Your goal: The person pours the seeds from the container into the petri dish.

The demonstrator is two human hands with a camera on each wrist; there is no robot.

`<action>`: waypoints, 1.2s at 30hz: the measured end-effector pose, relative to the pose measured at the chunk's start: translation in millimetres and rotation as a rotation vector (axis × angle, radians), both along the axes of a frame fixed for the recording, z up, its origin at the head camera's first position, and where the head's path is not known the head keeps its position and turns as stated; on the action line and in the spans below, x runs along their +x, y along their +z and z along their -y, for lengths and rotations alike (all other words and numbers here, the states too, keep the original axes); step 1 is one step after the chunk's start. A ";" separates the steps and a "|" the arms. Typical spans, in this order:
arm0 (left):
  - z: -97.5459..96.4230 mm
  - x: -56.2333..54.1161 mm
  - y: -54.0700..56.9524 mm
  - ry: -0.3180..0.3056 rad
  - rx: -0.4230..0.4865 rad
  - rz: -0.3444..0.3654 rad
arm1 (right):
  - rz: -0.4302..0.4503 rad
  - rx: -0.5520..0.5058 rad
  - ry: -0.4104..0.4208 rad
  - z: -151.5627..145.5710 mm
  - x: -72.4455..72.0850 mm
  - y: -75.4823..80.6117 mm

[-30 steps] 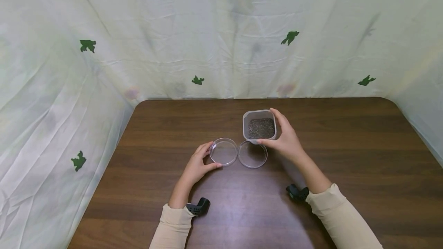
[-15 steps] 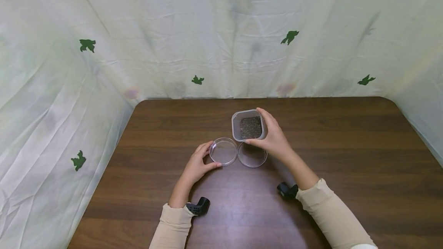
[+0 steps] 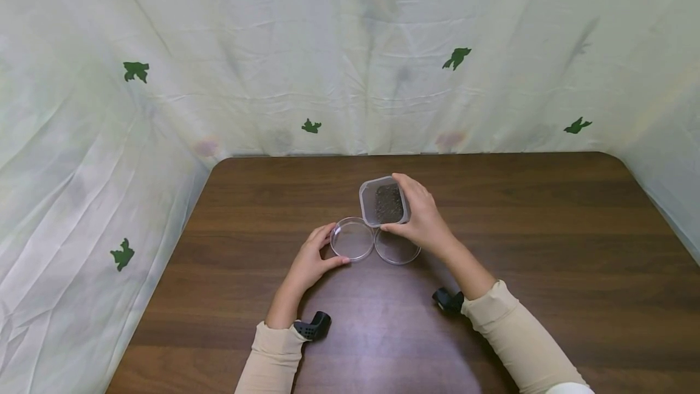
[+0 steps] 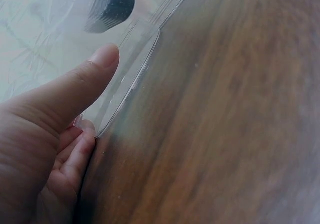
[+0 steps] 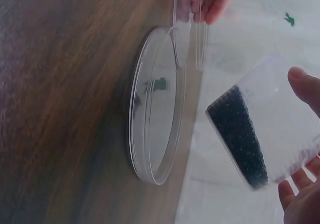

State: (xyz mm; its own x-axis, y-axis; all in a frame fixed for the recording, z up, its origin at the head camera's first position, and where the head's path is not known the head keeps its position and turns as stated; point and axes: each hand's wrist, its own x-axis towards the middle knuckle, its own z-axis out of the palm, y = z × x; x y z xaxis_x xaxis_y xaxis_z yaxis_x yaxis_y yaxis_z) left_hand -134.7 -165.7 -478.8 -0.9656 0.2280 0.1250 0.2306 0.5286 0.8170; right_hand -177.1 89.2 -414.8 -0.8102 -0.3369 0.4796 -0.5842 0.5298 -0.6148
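My right hand (image 3: 421,217) grips a square translucent plastic container (image 3: 368,202) by its sides, thumb in front and fingers behind. Dark granules (image 5: 237,134) fill its lower part. Held above the table, the container leans toward the left, its near corner overlapping the dishes in the head view. My left hand (image 3: 312,260) holds a clear round petri dish (image 3: 353,254) on the table between thumb (image 4: 102,59) and fingers. Against that dish's right side sits a second clear round dish (image 5: 142,159), partly covered by my right hand in the head view.
The dark brown wooden table (image 3: 262,199) reaches back to a pale curtain (image 3: 339,65) printed with green leaf-like shapes. More pale cloth hangs along the left and right sides. Black wrist devices (image 3: 314,326) sit at both sleeves.
My right hand has carried the container leftward, over toward the left dish, and tipped it further left; the granules have shifted within it. My left hand and both dishes stay in place.
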 end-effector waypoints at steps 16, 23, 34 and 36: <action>0.8 -0.2 -1.1 -0.004 0.001 -0.008 | -0.151 0.133 0.045 9.5 0.7 -0.2; 1.2 -0.1 -1.5 -0.008 -0.003 -0.021 | -0.223 0.203 0.056 14.3 2.2 -0.4; 0.6 -0.2 -0.8 -0.012 0.017 -0.015 | -0.272 0.241 0.078 19.9 3.3 -1.0; 0.6 -0.2 -0.5 -0.013 0.014 -0.012 | -0.276 0.252 0.081 20.9 4.0 -0.4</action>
State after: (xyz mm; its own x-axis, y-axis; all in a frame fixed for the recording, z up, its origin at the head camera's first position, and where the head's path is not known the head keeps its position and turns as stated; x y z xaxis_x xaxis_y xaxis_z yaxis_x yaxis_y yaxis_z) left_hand -134.9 -166.3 -479.3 -0.9611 0.2382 0.1397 0.2468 0.5139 0.8216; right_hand -173.1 68.3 -415.2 -0.6278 -0.5301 0.5700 -0.7560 0.5894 -0.2847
